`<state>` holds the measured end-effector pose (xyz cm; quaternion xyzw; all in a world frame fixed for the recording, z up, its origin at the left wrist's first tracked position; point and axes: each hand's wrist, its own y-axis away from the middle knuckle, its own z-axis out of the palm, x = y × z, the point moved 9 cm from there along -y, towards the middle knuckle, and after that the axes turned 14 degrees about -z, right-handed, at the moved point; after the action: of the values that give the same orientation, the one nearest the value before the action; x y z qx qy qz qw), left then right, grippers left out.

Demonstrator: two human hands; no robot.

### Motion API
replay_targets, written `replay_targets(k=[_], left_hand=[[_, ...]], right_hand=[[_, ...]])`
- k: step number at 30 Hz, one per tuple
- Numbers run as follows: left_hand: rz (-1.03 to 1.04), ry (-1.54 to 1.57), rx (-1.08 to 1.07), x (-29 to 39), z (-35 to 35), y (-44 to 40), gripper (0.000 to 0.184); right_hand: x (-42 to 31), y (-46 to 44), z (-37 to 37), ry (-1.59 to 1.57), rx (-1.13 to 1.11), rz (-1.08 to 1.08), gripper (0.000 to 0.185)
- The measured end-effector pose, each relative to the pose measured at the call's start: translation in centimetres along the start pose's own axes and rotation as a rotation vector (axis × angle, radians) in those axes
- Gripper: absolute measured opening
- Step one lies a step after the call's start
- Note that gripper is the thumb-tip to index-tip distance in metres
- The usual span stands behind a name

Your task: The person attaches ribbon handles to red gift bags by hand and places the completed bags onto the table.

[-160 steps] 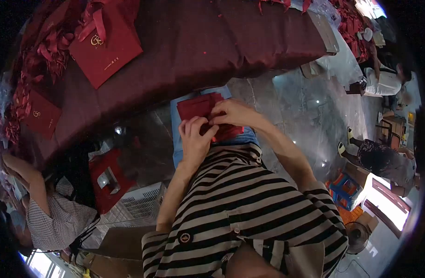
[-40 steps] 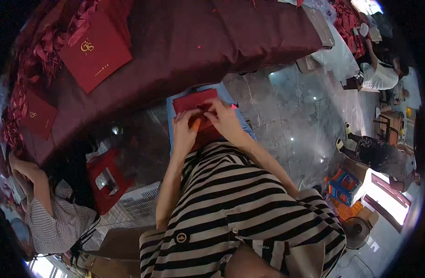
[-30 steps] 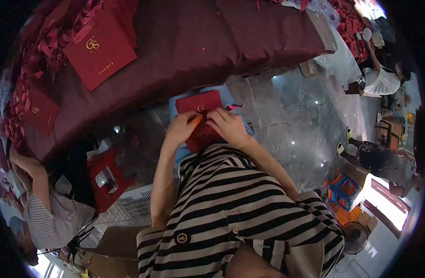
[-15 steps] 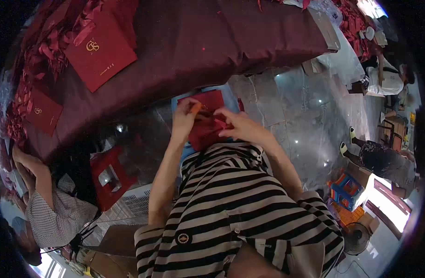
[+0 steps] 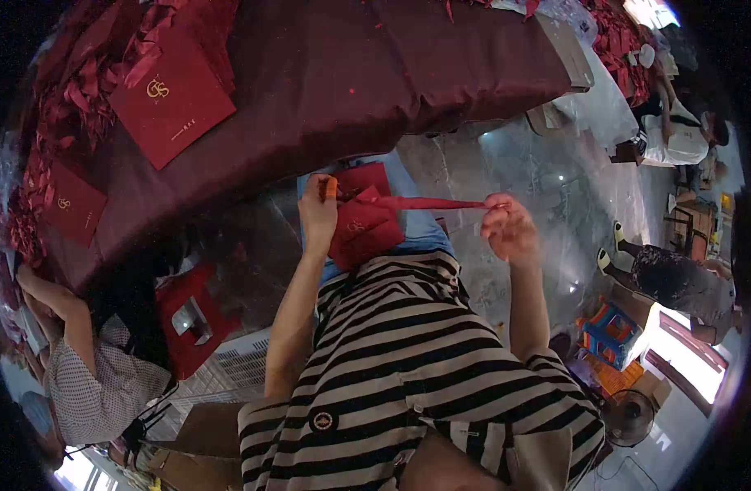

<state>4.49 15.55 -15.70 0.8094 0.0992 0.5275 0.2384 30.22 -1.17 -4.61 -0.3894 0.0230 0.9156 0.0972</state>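
Several small red cards or bags (image 5: 365, 232) with a gold emblem lie on my lap, over blue cloth. A red ribbon (image 5: 441, 204) stretches nearly level from them to the right. Its far end is pinched in the fingers of my right hand (image 5: 510, 231), held out over the floor. My left hand (image 5: 319, 211), with an orange band on one finger, is closed at the left edge of the red items. What its fingertips grip is hidden.
A table with dark red cloth (image 5: 326, 90) spans the front, bearing large red bags (image 5: 172, 106) and heaped ribbons (image 5: 81, 90). A person (image 5: 105, 385) sits at left near a white crate (image 5: 244, 360). At right are a blue stool (image 5: 608, 334), a fan (image 5: 629, 416) and other people.
My right hand has moved out to the right, drawing the ribbon taut. My left hand has shifted slightly, staying by the red items. The gold emblem on the lower red item now shows.
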Motion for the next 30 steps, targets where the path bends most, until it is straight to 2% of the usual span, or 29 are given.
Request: replay_targets(k=[1,3,5,6,8,9,10,12,13,14,17,19,21,23,26,28,29,30], left_hand=[[-0.004,-0.030,-0.033,0.4,0.2,0.3,0.015],[-0.007,-0.062,-0.068,0.8,0.2,0.9,0.015],[0.048,0.184,-0.180,1.5,0.0,1.8,0.018],[0.048,0.186,-0.180,1.5,-0.4,2.0,0.018],[0.166,-0.115,-0.281,1.8,-0.1,3.1,0.023],[0.356,-0.312,-0.250,2.0,-0.1,4.0,0.036],[0.352,-0.311,-0.246,2.0,-0.4,4.6,0.036],[0.641,-0.830,-0.106,3.3,0.2,6.9,0.044],[0.735,-0.834,-0.034,4.6,-0.2,7.7,0.054],[0.733,-0.834,-0.035,4.7,-0.5,7.8,0.054],[0.695,-0.867,-0.065,4.1,-1.0,7.4,0.050],[0.465,-0.676,-0.074,2.8,-2.2,6.1,0.046],[0.432,-0.642,-0.047,1.5,-2.7,5.6,0.045],[0.395,-0.609,-0.018,0.9,-3.4,5.3,0.044],[0.451,-0.583,-0.032,1.3,-3.4,5.7,0.040],[0.318,-0.464,-0.091,0.0,-3.5,5.0,0.033],[0.314,-0.462,-0.087,-0.2,-3.4,4.8,0.033],[0.233,-0.370,-0.102,-1.0,-3.5,4.4,0.031]], right_hand=[[-0.2,-0.2,-1.1,0.202,0.072,0.029,0.040],[0.0,-1.3,-2.6,0.279,0.143,0.017,0.034],[-0.6,-1.7,-3.7,0.438,0.230,-0.024,0.019],[-0.6,-1.8,-3.4,0.439,0.230,-0.024,0.019],[-2.2,-1.8,-3.5,0.804,0.318,-0.106,0.021],[-2.2,-2.1,-2.8,0.802,0.314,-0.101,0.021],[-3.0,-2.5,-1.5,0.840,0.304,-0.168,0.022],[-3.3,-3.1,0.5,0.875,0.293,-0.232,0.023],[-2.4,-3.6,1.9,0.854,0.194,-0.200,0.020],[-1.4,-4.0,3.6,0.832,0.096,-0.169,0.019],[5.0,-5.3,6.7,0.772,0.010,0.114,0.015],[9.2,-5.6,7.4,0.966,-0.125,0.091,0.016],[13.2,-5.5,7.6,1.096,-0.322,-0.053,0.018],[15.7,-5.4,7.8,1.175,-0.349,-0.014,0.021],[17.6,-5.1,6.9,1.108,-0.278,-0.067,0.014],[18.5,-4.9,6.2,1.279,-0.308,0.060,0.013],[18.8,-4.8,6.1,1.278,-0.314,0.063,0.013],[18.2,-5.0,6.6,1.358,-0.303,-0.050,0.013]])
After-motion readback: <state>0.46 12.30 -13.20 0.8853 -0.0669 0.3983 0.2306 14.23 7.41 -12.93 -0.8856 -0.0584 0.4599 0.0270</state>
